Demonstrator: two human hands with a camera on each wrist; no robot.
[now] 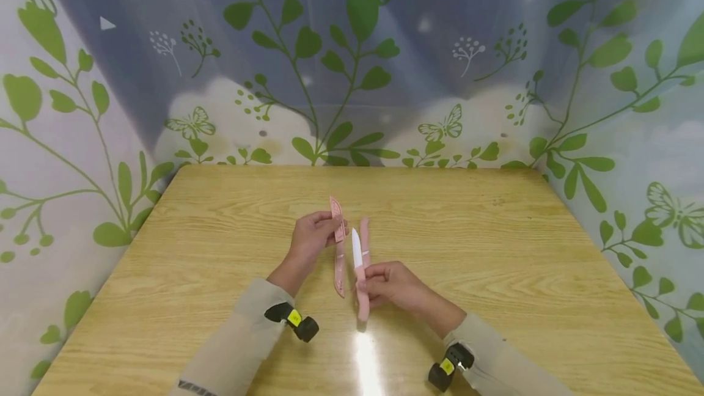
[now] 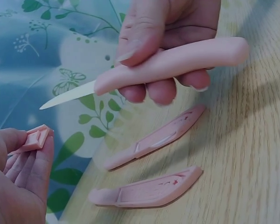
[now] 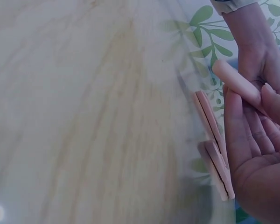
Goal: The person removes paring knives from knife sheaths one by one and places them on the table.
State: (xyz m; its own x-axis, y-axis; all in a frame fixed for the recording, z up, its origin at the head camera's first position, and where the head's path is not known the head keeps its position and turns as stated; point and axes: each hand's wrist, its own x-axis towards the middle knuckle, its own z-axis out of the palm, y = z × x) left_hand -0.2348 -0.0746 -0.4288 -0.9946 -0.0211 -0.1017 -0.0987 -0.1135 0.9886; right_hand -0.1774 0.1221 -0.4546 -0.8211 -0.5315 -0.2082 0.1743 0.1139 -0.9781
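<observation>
My left hand (image 1: 312, 238) pinches a pink knife sheath (image 1: 333, 205) between thumb and fingers; in the left wrist view the end of the sheath (image 2: 37, 138) points to the camera. My right hand (image 1: 393, 283) grips the pink handle of a small knife (image 1: 361, 298), its white blade bare and pointing away from me. Blade and sheath are apart. On the table below lie two more pink knives in sheaths, one sheathed knife (image 1: 339, 277) under the left hand and another sheathed knife (image 1: 365, 231) behind the blade. In the right wrist view, fingers hide the held knife's blade.
The wood-grain table (image 1: 231, 200) reaches back to a curtain (image 1: 330, 90) with green leaves and butterflies, which also hangs at both sides. A bright light reflection shows on the table near its front.
</observation>
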